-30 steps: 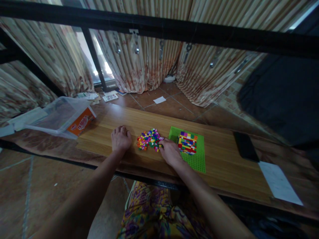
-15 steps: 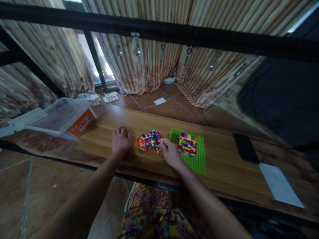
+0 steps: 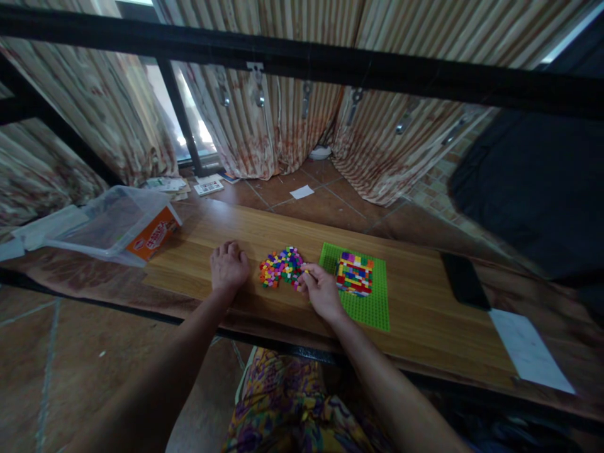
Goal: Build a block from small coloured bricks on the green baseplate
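Note:
My right hand (image 3: 321,289) is at the right edge of a loose pile of small coloured toy bricks (image 3: 282,267), its thumb and fingers pinched round a tiny yellow brick (image 3: 307,272). Just beyond it lies a green studded baseplate (image 3: 368,314), which carries a block of multicoloured bricks (image 3: 355,274) set in rows. Palm down on the wooden board, my left hand (image 3: 229,267) rests to the left of the pile; it holds nothing and its thumb stands apart from the fingers.
A clear plastic bin (image 3: 111,226) with an orange label stands at the far left. On the right lie a black phone (image 3: 465,281) and a white sheet of paper (image 3: 531,349). The wooden board (image 3: 425,314) ends close to my lap. A dark bar (image 3: 302,60) crosses ahead.
The fingers of my right hand have shifted very slightly at the pile's edge, keeping the yellow brick. My left hand stays where it was.

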Available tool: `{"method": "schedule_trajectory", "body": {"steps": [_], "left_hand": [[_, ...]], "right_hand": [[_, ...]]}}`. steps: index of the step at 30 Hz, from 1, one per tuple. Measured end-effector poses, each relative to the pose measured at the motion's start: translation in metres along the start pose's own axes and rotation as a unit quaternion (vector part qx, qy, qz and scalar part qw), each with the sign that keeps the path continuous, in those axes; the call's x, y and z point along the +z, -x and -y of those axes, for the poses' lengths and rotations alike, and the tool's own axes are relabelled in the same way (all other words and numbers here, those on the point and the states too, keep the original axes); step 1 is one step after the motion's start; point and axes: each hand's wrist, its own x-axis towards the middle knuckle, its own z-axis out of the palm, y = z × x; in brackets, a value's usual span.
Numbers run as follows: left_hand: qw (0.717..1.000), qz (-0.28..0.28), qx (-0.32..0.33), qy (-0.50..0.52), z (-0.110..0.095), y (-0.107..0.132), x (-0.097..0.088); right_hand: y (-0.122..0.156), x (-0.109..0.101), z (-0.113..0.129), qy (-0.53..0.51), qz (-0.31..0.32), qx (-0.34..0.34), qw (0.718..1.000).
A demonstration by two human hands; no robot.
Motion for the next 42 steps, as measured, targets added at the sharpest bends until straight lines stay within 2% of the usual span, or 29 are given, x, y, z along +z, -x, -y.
{"method": "schedule_trajectory", "body": {"steps": [9, 15, 22, 32, 37, 40, 42], "left_hand": [[1.0, -0.007, 0.01, -0.003, 0.001, -0.001, 0.0], [1.0, -0.001, 0.012, 0.001, 0.0, 0.0, -0.002], [1.0, -0.001, 0.009, 0.008, 0.001, 0.0, 0.0], [1.0, 0.001, 0.009, 0.007, 0.0, 0.0, -0.001], [0.996, -0.012, -0.026, 0.087, 0.005, -0.005, -0.006], [0.978, -0.07, -0.075, 0.18, 0.003, 0.002, -0.021], [0.958, -0.098, -0.096, 0.252, -0.006, 0.02, -0.037]], "right_hand": [[0.005, -0.002, 0.011, -0.14, 0.044, 0.053, 0.988], [0.015, -0.001, 0.028, -0.144, 0.066, 0.063, 0.985], [0.016, 0.002, 0.026, -0.126, 0.034, 0.03, 0.991], [0.022, 0.004, 0.023, -0.187, -0.005, 0.068, 0.98], [0.039, 0.002, 0.021, -0.187, -0.002, 0.087, 0.978], [0.049, -0.002, 0.02, -0.196, -0.011, 0.088, 0.977], [0.055, -0.005, 0.022, -0.203, -0.014, 0.085, 0.975]]}}
